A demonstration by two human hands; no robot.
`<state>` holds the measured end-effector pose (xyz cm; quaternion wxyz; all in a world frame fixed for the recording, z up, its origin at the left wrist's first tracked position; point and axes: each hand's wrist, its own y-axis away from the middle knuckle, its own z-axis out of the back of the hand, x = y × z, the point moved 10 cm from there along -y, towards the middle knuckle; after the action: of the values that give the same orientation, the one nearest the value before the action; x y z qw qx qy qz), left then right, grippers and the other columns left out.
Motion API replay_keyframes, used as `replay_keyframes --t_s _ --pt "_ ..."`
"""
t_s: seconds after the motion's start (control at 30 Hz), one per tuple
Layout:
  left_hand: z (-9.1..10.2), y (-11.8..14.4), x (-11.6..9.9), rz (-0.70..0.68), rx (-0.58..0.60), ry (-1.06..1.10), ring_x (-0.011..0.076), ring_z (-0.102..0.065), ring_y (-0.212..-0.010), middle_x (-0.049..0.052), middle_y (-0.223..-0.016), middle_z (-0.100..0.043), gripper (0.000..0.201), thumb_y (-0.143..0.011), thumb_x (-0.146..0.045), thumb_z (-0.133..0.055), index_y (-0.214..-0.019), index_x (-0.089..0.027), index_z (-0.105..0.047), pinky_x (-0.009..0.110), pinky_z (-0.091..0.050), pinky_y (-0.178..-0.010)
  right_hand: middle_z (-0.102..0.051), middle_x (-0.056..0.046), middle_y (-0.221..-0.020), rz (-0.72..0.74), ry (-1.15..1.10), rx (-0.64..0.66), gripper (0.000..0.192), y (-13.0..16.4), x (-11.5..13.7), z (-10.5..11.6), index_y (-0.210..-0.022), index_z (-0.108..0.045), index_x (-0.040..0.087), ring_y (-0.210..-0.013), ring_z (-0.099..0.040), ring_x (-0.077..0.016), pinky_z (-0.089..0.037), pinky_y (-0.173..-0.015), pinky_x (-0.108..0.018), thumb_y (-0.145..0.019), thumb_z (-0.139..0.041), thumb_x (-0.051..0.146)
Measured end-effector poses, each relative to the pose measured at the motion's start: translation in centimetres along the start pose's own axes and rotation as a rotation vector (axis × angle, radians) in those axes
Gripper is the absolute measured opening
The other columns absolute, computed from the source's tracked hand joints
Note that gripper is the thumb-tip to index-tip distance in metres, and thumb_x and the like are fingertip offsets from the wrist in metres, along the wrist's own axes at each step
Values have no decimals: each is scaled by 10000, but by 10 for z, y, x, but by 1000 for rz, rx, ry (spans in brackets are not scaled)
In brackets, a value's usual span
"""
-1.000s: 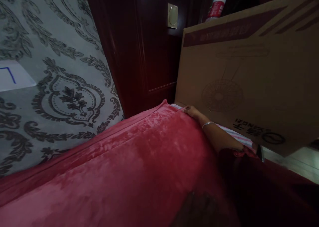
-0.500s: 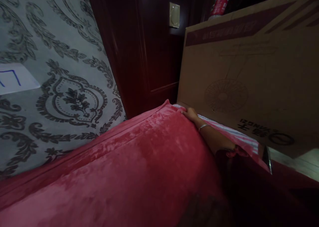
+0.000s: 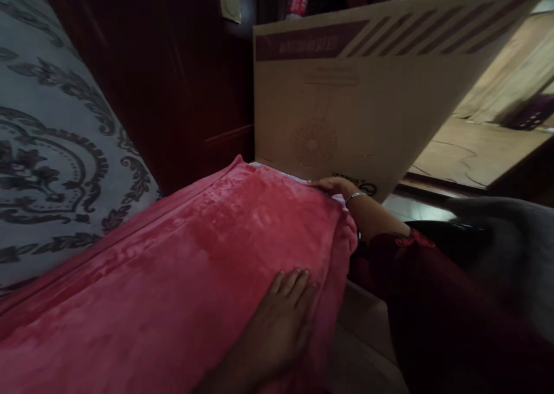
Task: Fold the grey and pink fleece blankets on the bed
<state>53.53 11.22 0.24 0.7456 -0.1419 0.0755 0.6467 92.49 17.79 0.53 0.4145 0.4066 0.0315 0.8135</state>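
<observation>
Resting newly in view, left hand point(image 3: 281, 319) spread flat on red blanket point(image 3: 182, 267); right hand point(image 3: 335, 185) still pinching its edge.

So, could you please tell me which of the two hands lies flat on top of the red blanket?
The left hand, palm down; the right hand grips the red blanket edge.

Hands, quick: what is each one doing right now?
Left hand: open, flat on the plush red velvet blanket.
Right hand: closed on the blanket's far edge, beside the big brown cardboard box.
</observation>
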Motion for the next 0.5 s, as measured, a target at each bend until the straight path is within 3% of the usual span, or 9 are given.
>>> replay_keyframes --t_s 0.13,0.3,0.5 --pt "2 -1 0 -10 -4 -21 239 -251 -1530 68 -1648 -295 612 -985 -278 -457 -1576 -236 -304 518 -200 -1272 -738 -131 -1080 -17 41 -69 553 27 -20 10 -1092 -731 135 -999 -680 -266 -541 -926 -371 -791 -714 598" --pt "5 -2 2 18 15 -41 242 -269 -1523 79 -1644 -304 603 -972 -279 -475 -1559 -221 -345 509 -213 -1269 -733 -80 -962 11 129 -223 346 44 -27 29 -1022 -730 144 -886 -663 -210 -546 -782 -292 -810 -747 416" --pt "9 -2 1 2 -40 -42 241 -311 -1506 86 -1622 -356 591 -964 -277 -480 -1543 -225 -375 507 -239 -1260 -653 -73 -1152 4 196 -398 314 55 -25 45 -1159 -647 155 -982 -648 -199 -571 -850 -381 -973 -619 407"
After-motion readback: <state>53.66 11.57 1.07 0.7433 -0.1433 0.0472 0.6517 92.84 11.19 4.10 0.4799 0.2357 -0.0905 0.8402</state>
